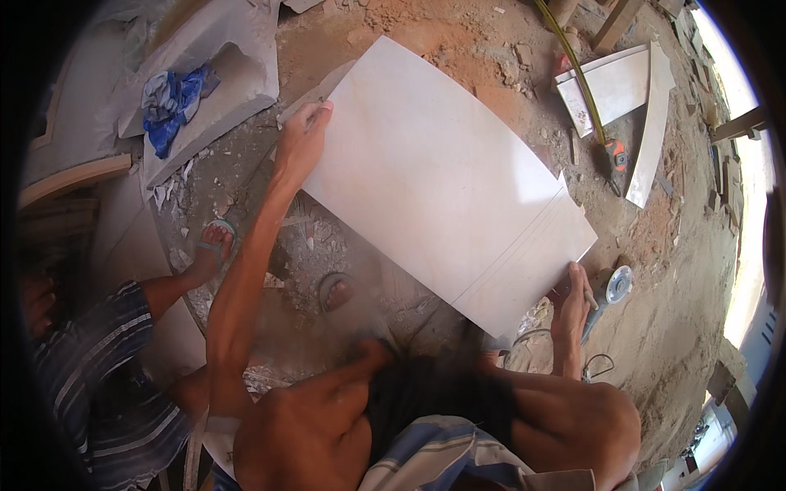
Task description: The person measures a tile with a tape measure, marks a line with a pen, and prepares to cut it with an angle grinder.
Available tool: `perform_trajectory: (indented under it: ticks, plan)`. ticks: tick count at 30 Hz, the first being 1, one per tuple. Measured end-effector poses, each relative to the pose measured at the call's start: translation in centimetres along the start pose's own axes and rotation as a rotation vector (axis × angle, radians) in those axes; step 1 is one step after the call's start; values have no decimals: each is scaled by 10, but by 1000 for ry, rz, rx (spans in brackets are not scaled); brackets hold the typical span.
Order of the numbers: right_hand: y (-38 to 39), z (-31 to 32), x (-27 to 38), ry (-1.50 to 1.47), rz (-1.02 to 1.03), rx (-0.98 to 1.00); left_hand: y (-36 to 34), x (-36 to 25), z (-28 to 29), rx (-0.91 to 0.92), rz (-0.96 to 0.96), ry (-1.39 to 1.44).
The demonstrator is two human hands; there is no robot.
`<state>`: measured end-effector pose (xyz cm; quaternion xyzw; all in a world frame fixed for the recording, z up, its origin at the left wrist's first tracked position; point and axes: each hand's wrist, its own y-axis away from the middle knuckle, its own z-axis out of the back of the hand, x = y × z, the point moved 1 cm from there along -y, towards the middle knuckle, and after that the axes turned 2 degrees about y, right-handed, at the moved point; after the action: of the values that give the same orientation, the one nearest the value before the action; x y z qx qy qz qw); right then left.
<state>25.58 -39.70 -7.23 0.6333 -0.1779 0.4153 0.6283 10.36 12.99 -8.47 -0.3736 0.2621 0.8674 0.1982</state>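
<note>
Glossy white tile (446,184), aslant, thin lines (508,246) across its right end.

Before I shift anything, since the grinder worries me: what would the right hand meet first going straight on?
The white tile, whose edge the right hand holds; the grinder lies right of that line, though depth is unclear.

Underfoot: dusty dirt floor (655,327) strewn with rubble (524,55) | Far: reddish soil (446,29) | Far right: timber beam (618,24) | Left: curved wooden edge (78,180) over a dark space (61,219) | Light: bright white daylight (729,61) along the right
</note>
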Motion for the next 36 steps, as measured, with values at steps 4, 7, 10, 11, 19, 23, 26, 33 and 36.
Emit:
perform_trajectory:
  ticks: [4,7,10,11,19,23,26,33,36]
  plan:
    - [27,2,-15,-58,-120,121,-41,-45,-30,89,-55,-145]
    - [40,16,-33,-55,-246,207,-53,-40,-54,165,-61,-78]
    - [51,8,-33,-119,-385,282,-61,-46,-55,208,-91,-120]
    - [51,11,-38,-111,-432,335,-64,-48,-57,196,-122,-144]
    - [48,22,-53,-41,-389,478,-76,-42,-70,183,-234,-141]
    - [36,49,-11,346,-330,663,-73,-41,-76,190,-172,-105]
    - [18,78,88,664,-48,622,-71,-46,-81,189,-161,-58]
    - [-219,55,132,1081,949,-127,-69,-22,-45,113,-226,-77]
    - [-272,75,153,1225,875,-90,-26,-48,-39,41,-354,-122]
